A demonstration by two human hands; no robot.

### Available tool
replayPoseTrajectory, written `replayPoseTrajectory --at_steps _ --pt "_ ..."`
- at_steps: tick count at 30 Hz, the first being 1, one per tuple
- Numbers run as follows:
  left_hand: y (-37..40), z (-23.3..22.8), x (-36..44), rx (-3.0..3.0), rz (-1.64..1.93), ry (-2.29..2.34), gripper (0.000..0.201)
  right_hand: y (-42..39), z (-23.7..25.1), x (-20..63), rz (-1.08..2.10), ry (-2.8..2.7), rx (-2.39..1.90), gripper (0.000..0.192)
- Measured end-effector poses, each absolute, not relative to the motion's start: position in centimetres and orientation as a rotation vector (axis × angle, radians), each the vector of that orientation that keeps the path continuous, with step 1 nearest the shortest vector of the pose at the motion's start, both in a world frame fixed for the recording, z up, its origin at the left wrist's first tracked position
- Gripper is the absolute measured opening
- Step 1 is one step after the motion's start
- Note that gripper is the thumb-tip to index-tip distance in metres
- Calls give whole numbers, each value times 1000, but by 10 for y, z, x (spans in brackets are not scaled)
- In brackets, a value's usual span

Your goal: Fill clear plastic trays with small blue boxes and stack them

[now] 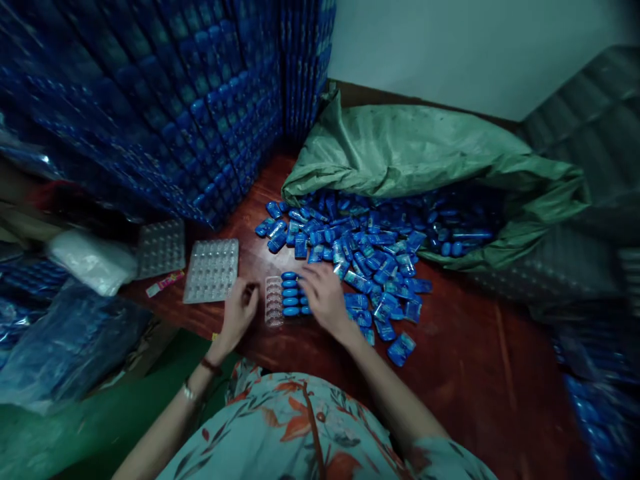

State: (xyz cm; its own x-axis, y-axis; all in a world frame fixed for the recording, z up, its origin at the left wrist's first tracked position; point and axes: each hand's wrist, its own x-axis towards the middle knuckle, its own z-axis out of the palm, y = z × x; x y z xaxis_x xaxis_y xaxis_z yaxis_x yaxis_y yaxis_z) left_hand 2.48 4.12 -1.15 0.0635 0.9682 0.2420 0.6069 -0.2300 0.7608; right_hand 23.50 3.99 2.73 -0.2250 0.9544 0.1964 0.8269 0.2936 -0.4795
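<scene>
In front of me on the table lies a clear plastic tray with moulded pockets. Its left column holds nothing, and small shiny blue containers lie in rows in the part to the right. My right hand rests over the right side of these rows, fingers stretched out and touching the blue containers; part of the tray is hidden under it. Just left of the tray, my left hand hovers near the table with its fingers loosely curled, and I see nothing in it. A heap of loose blue containers spreads beyond my right hand.
A green sack lies behind the heap, its mouth spilling blue containers. Clear trays and a pink tube lie at left. Tall stacks of filled blue packs rise at the back left. Grey tray stacks stand at right.
</scene>
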Motion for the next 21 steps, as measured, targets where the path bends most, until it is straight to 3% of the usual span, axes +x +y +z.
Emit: replayPoseTrajectory --at_steps 4,6,9,14,18,21 --pt "119 -6 53 1895 835 1793 38 108 30 253 343 -2196 -1785 30" --pt "148 -7 73 1952 613 1910 51 137 30 246 319 -2354 -1857 38" --pt "166 -9 91 2004 423 1938 43 159 28 233 325 -2458 -1886 42" --pt "152 -9 79 2077 418 1806 34 150 21 238 406 -2438 -1827 42" --pt "121 -5 43 2067 671 1644 33 113 14 266 533 -2235 -1625 25" --pt "78 1 11 2023 835 1660 37 65 15 292 581 -1829 -1508 25"
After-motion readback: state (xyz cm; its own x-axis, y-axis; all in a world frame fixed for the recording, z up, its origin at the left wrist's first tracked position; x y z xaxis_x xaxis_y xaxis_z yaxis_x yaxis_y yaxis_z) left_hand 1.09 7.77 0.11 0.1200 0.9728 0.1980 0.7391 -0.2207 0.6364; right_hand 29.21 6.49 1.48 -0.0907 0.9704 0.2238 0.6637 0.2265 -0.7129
